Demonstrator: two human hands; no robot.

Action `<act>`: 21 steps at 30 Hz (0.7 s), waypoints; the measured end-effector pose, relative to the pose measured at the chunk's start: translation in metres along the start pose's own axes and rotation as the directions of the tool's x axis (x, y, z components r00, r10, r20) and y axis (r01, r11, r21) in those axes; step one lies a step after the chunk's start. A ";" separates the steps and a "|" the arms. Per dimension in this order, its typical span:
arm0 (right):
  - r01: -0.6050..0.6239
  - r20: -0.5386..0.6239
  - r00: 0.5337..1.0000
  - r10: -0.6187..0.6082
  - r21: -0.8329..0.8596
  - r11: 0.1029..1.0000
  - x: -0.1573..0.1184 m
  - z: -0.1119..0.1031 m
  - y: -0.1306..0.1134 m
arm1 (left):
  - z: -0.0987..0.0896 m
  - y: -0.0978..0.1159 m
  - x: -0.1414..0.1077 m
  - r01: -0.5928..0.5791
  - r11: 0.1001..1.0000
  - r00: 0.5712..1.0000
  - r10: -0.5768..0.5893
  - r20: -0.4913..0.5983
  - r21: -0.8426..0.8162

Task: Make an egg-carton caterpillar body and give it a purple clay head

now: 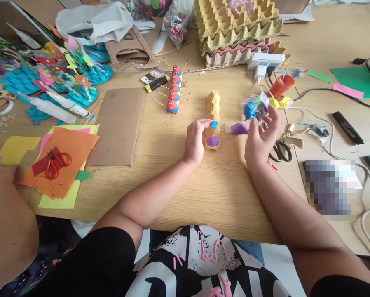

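Observation:
My left hand pinches a small bit of blue clay between thumb and forefinger, over a strip of egg carton. The strip stands in a row of bumps, and its nearest cup carries a patch of purple clay. My right hand is raised with its fingers apart, beside the wrapped clay packets. Around it are a blue clay lump in clear wrap, a purple clay packet and yellow clay. Black-handled scissors lie partly hidden behind the right hand.
A painted egg-carton caterpillar with pins stands left of centre. Cardboard, orange paper and orange scissors lie left, by another person's arm. Egg trays stack behind; an orange cup and cables are right.

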State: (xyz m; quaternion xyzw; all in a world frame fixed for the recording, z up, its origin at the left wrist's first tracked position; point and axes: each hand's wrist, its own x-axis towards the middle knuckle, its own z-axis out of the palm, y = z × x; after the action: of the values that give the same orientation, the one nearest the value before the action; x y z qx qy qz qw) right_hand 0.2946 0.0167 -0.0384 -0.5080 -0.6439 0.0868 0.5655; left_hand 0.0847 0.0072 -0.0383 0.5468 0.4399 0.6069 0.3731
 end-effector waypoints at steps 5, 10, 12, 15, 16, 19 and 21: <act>0.129 0.109 0.986 -0.129 0.009 0.992 -0.008 0.009 -0.031 | -0.002 0.000 -0.001 -0.044 0.998 0.996 0.047 0.073 -0.041; 0.168 0.231 0.961 -0.154 -0.045 0.985 -0.008 0.009 -0.034 | 0.000 0.008 -0.004 -0.076 0.996 0.985 0.081 0.155 -0.039; 0.197 0.251 0.952 -0.177 -0.057 0.979 -0.008 0.007 -0.033 | 0.002 0.013 -0.006 -0.070 0.997 0.983 0.072 0.169 -0.018; 0.264 0.245 0.938 -0.243 -0.056 0.963 -0.008 0.007 -0.032 | 0.002 0.018 -0.008 -0.035 0.998 0.987 0.027 0.158 0.046; 0.283 0.236 0.935 -0.264 -0.047 0.958 -0.009 0.007 -0.032 | 0.002 0.019 -0.008 -0.025 0.998 0.988 0.015 0.152 0.065; 0.310 0.203 0.932 -0.300 -0.022 0.950 -0.010 0.009 -0.035 | 0.000 0.020 -0.008 -0.036 0.996 0.989 0.023 0.148 0.086; 0.324 0.174 0.932 -0.318 -0.007 0.946 -0.011 0.010 -0.036 | -0.001 0.019 -0.007 -0.060 0.996 0.985 0.047 0.164 0.072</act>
State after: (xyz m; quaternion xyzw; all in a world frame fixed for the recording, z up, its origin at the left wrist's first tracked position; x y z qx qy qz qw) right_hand 0.2646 -0.0036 -0.0240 -0.3964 -0.7659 0.0251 0.5056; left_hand 0.0855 -0.0061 -0.0228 0.6200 0.4162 0.5528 0.3700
